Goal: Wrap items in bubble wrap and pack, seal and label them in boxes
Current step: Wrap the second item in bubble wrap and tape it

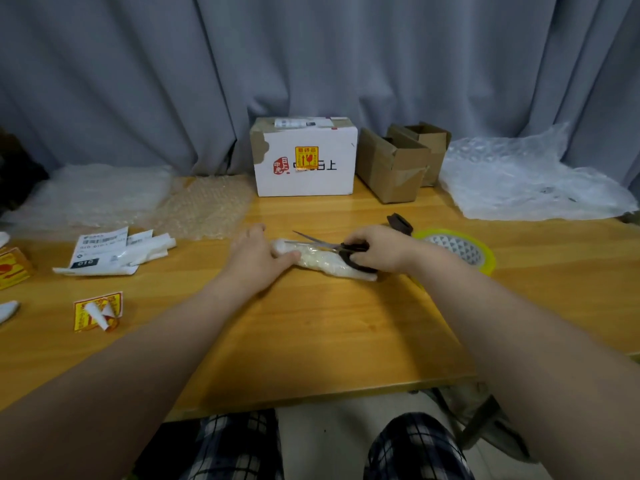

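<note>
The left hand (256, 252) grips the left end of a bubble-wrapped bundle (320, 259), fingers curled over its top and thumb pressed along the near side. The bundle lies on the wooden table (329, 334), running from this grip to under the right hand. The right hand (377, 249) holds a pair of black-handled scissors (325, 243), fingers closed around the handles. The blades are parted and point left toward the left hand, just above the bundle's far edge; whether they touch the wrap I cannot tell.

Just to the right of the scissor grip lies a roll of tape (485, 251) with a yellow-green rim, flat on the table. Just behind that hand sits a small dark object (400, 223), too unclear to name.

Straight beyond both hands, against the grey curtain, stands a closed white box (304, 178) with a yellow sticker (306, 157) on its front. Right of it are two open brown boxes (391, 168), touching each other. Further right, beyond the tape, a crumpled sheet of clear bubble wrap (519, 181) is spread out.

Behind and left of the left hand lies another bubble wrap sheet (204, 206), flat. Left of that grip sit several shipping labels (100, 252) in a loose pile, and nearer the person, a yellow label (98, 311) with a curled white backing.
</note>
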`<action>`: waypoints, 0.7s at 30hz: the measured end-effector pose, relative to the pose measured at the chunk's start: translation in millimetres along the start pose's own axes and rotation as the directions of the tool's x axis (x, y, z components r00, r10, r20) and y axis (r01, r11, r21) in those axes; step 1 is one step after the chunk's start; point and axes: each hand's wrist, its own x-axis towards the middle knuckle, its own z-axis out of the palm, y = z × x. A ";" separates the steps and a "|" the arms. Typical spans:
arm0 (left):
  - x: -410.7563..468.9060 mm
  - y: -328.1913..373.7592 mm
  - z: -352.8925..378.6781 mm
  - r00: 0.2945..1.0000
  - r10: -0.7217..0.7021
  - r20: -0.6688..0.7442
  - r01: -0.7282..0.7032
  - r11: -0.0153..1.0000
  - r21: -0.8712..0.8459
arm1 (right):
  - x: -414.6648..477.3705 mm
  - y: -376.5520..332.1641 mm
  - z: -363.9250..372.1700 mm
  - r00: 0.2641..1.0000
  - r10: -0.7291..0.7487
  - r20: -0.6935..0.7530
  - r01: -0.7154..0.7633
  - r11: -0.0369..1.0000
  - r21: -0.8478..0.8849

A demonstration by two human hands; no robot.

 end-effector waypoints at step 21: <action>-0.7 27.2 1.7 0.969 -0.119 0.218 0.241 0.254 -0.937 | -16.6 -19.8 23.1 0.999 0.044 -0.011 -0.020 0.651 0.758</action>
